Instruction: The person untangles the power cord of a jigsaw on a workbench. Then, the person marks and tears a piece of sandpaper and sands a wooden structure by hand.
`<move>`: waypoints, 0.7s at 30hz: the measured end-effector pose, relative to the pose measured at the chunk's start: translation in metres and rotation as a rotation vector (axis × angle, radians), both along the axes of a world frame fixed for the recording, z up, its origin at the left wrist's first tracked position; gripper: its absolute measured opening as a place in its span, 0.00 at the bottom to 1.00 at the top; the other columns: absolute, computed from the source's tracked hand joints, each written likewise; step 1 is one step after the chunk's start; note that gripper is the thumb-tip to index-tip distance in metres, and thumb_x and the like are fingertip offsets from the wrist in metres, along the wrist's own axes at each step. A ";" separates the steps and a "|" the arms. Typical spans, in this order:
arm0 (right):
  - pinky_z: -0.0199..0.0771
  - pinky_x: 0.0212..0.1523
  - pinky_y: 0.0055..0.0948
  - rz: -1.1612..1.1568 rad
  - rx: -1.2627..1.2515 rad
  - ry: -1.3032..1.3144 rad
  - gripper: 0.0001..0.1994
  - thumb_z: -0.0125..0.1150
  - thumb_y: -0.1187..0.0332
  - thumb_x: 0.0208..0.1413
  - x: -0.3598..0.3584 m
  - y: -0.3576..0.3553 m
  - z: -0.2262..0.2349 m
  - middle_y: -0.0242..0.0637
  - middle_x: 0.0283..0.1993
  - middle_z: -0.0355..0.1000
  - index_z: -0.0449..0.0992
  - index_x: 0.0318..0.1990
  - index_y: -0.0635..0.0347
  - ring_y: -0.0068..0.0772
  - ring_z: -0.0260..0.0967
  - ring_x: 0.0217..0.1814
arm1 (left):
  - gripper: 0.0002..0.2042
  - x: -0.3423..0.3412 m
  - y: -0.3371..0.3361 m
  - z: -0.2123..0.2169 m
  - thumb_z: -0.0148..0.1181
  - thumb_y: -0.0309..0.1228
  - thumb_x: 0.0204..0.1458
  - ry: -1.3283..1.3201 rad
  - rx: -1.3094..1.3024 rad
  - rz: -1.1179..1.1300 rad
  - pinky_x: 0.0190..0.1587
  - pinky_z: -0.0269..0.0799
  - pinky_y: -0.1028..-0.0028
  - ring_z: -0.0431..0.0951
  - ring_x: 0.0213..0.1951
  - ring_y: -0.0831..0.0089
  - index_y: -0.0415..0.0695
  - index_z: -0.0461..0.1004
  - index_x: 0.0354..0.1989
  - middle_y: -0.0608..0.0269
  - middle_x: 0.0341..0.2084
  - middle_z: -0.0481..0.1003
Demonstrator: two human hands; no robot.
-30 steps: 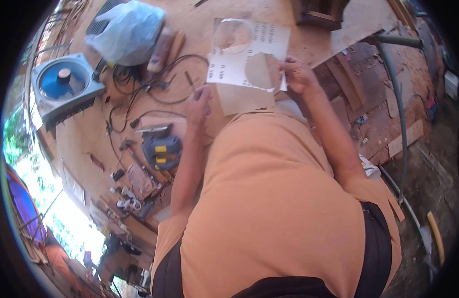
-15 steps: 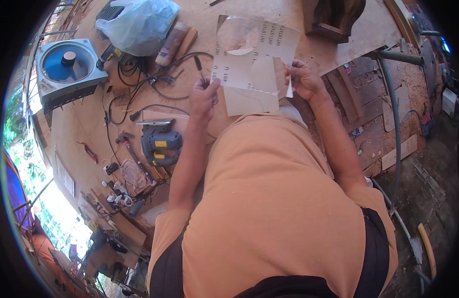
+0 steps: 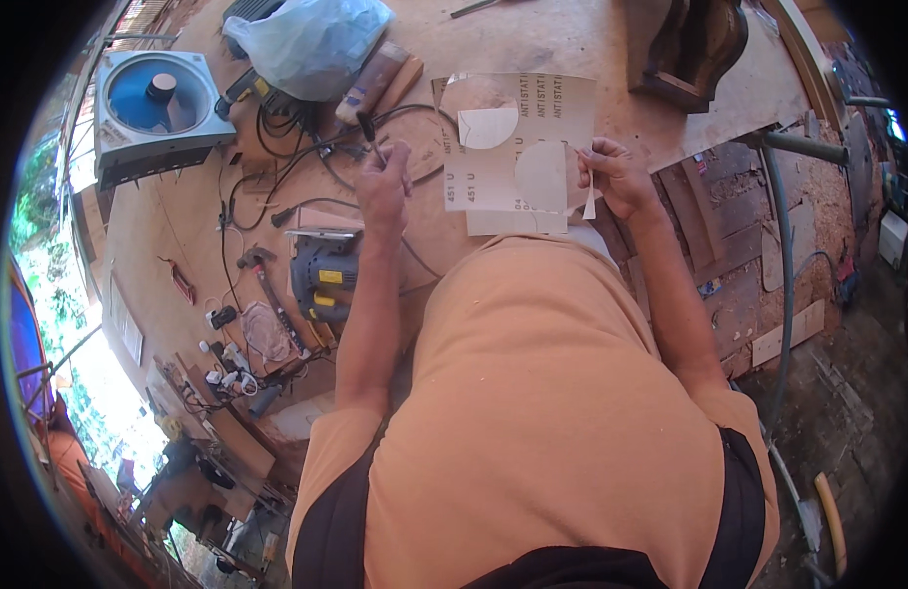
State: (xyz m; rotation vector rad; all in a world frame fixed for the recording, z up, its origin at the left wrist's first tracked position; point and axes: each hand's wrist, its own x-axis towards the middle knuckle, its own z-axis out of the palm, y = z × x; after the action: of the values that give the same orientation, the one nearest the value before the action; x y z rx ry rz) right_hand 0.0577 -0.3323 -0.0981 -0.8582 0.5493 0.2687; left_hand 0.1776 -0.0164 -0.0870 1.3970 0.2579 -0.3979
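A tan sheet of sandpaper, back side up with printed lettering and round cut-outs, lies on the wooden bench in front of my orange shirt. At the sheet's right edge, my right hand pinches the sheet and a narrow pale strip. My left hand is closed around a thin dark pen-like tool just left of the sheet, its tip pointing away from me.
A yellow and black jigsaw sits below my left hand among black cables. A blue and white box fan, a plastic bag, a hammer, a dark carved wood piece and a grey pipe surround the spot.
The view has shifted, so the sheet and bench sit lower and larger in the picture. Both hands stay at the sheet's sides; the left hand has edged slightly left of it.
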 end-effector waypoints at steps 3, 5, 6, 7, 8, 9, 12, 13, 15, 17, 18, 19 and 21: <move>0.70 0.26 0.21 -0.010 -0.048 0.021 0.04 0.60 0.70 0.55 0.000 0.005 0.002 0.31 0.26 0.70 0.73 0.34 0.60 0.23 0.67 0.22 | 0.10 0.008 -0.009 0.015 0.55 0.31 0.58 -0.106 -0.040 0.046 0.21 0.64 0.83 0.65 0.18 0.85 0.37 0.74 0.41 0.71 0.18 0.69; 0.70 0.26 0.21 -0.013 -0.072 0.062 0.04 0.61 0.70 0.55 0.000 0.009 0.004 0.31 0.26 0.70 0.73 0.33 0.59 0.22 0.67 0.22 | 0.11 0.011 -0.017 0.029 0.54 0.31 0.59 -0.177 0.030 0.033 0.23 0.65 0.83 0.67 0.20 0.85 0.36 0.73 0.44 0.69 0.19 0.71; 0.70 0.26 0.21 -0.006 -0.065 0.064 0.04 0.61 0.70 0.55 0.001 0.011 0.005 0.31 0.26 0.70 0.73 0.33 0.59 0.22 0.67 0.22 | 0.12 0.013 -0.022 0.036 0.52 0.30 0.60 -0.239 0.078 0.001 0.24 0.67 0.83 0.68 0.21 0.85 0.36 0.73 0.46 0.67 0.20 0.72; 0.70 0.26 0.21 0.008 -0.082 0.055 0.04 0.62 0.70 0.54 0.001 0.013 0.006 0.30 0.25 0.70 0.74 0.32 0.59 0.21 0.67 0.22 | 0.12 0.013 -0.028 0.044 0.52 0.30 0.60 -0.244 0.074 0.000 0.24 0.67 0.83 0.68 0.21 0.85 0.36 0.73 0.46 0.67 0.20 0.72; 0.69 0.26 0.21 0.010 -0.120 0.068 0.04 0.62 0.70 0.54 0.000 0.014 0.007 0.30 0.25 0.70 0.74 0.31 0.59 0.21 0.66 0.22 | 0.12 0.013 -0.033 0.051 0.52 0.30 0.59 -0.317 0.111 -0.083 0.24 0.67 0.83 0.69 0.21 0.85 0.36 0.73 0.47 0.67 0.21 0.73; 0.69 0.26 0.21 0.016 -0.110 0.054 0.04 0.62 0.70 0.54 0.000 0.016 0.008 0.30 0.25 0.70 0.74 0.31 0.59 0.21 0.66 0.22 | 0.13 0.012 -0.038 0.058 0.52 0.30 0.59 -0.376 0.147 -0.167 0.25 0.68 0.83 0.70 0.21 0.85 0.36 0.73 0.48 0.66 0.21 0.73; 0.69 0.26 0.19 0.099 -0.125 0.051 0.04 0.62 0.70 0.54 0.001 0.024 0.011 0.29 0.25 0.71 0.75 0.31 0.59 0.19 0.67 0.23 | 0.15 0.009 -0.057 0.071 0.52 0.29 0.60 -0.375 0.286 -0.408 0.24 0.67 0.81 0.69 0.20 0.83 0.36 0.69 0.53 0.68 0.20 0.72; 0.68 0.26 0.19 0.140 -0.136 0.039 0.04 0.62 0.70 0.54 0.002 0.027 0.012 0.29 0.25 0.71 0.75 0.31 0.59 0.19 0.67 0.23 | 0.16 0.008 -0.065 0.072 0.52 0.30 0.60 -0.361 0.239 -0.460 0.23 0.67 0.81 0.69 0.19 0.84 0.37 0.68 0.55 0.68 0.19 0.71; 0.68 0.26 0.19 0.177 -0.147 0.026 0.04 0.62 0.70 0.54 0.003 0.032 0.013 0.30 0.25 0.71 0.75 0.31 0.59 0.19 0.67 0.24 | 0.17 0.010 -0.077 0.072 0.52 0.30 0.59 -0.382 0.358 -0.501 0.22 0.66 0.81 0.69 0.19 0.84 0.38 0.67 0.55 0.68 0.18 0.70; 0.68 0.28 0.19 0.204 -0.173 -0.029 0.04 0.62 0.71 0.53 0.001 0.035 0.013 0.30 0.25 0.72 0.76 0.32 0.60 0.18 0.67 0.25 | 0.11 0.008 -0.085 0.068 0.53 0.28 0.55 -0.401 0.479 -0.527 0.28 0.69 0.67 0.75 0.20 0.62 0.37 0.71 0.45 0.50 0.19 0.72; 0.68 0.28 0.19 0.212 -0.162 -0.029 0.04 0.62 0.71 0.53 0.000 0.035 0.014 0.30 0.25 0.72 0.76 0.32 0.60 0.18 0.67 0.25 | 0.11 0.009 -0.087 0.066 0.53 0.28 0.55 -0.401 0.474 -0.534 0.28 0.69 0.67 0.75 0.20 0.62 0.37 0.71 0.45 0.50 0.19 0.72; 0.68 0.28 0.20 0.214 -0.182 -0.039 0.04 0.61 0.71 0.54 0.000 0.035 0.015 0.30 0.25 0.72 0.76 0.32 0.61 0.18 0.67 0.25 | 0.09 0.009 -0.088 0.064 0.53 0.28 0.55 -0.458 0.489 -0.560 0.30 0.69 0.66 0.76 0.24 0.60 0.37 0.72 0.41 0.49 0.22 0.73; 0.67 0.29 0.21 0.231 -0.199 -0.055 0.05 0.61 0.70 0.54 0.000 0.033 0.019 0.30 0.25 0.71 0.76 0.32 0.62 0.19 0.66 0.25 | 0.08 0.010 -0.087 0.057 0.54 0.28 0.54 -0.513 0.510 -0.572 0.33 0.69 0.64 0.77 0.27 0.57 0.37 0.73 0.38 0.48 0.25 0.74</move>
State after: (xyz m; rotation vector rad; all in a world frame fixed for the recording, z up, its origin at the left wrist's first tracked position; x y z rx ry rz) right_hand 0.0574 -0.2994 -0.0788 -1.1219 0.4301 0.4047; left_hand 0.1873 -0.1037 -0.0296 2.0197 -0.5087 -0.4392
